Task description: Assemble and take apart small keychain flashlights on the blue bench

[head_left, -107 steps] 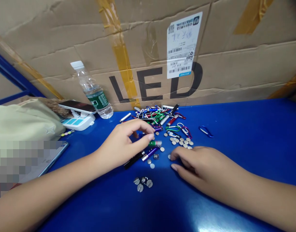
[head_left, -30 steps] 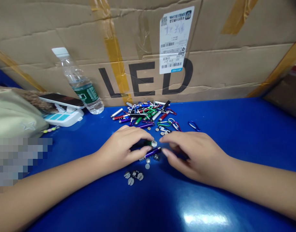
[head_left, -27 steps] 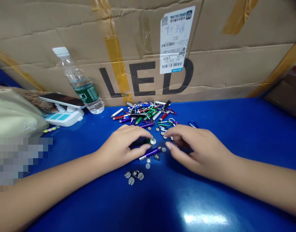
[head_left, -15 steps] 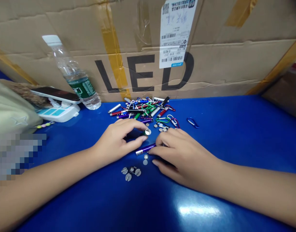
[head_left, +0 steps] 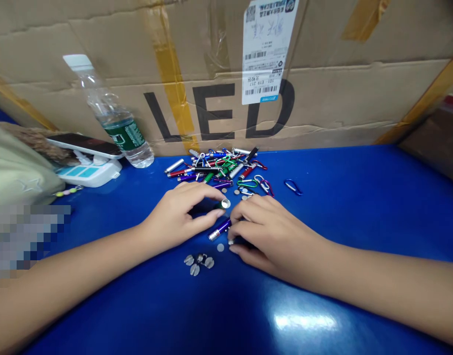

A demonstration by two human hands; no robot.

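My left hand (head_left: 185, 207) is closed on a dark green mini flashlight (head_left: 225, 203), its round silver end turned to the right. The rest of that tube is mostly hidden by the fingers. My right hand (head_left: 261, 231) has thumb and index finger together on a small button cell (head_left: 231, 242), of which only an edge shows. A purple mini flashlight (head_left: 219, 230) lies between the hands, its far end by the right fingers; whether they touch it I cannot tell. Just left of the right thumb, another button cell (head_left: 220, 247) lies flat. Several slotted grey discs (head_left: 194, 269) sit nearer to me.
A pile of coloured mini flashlights (head_left: 215, 167) with carabiners lies against the cardboard box (head_left: 119, 29). One blue carabiner (head_left: 293, 187) is apart on the right. At left are a water bottle (head_left: 126, 135), a power strip (head_left: 89, 172), a phone (head_left: 84, 144) and a pale bag (head_left: 22, 167).
My right hand has shifted slightly left and closed its thumb and finger on one button cell. The purple flashlight has turned a little. My left hand stays nearly still with the green flashlight.
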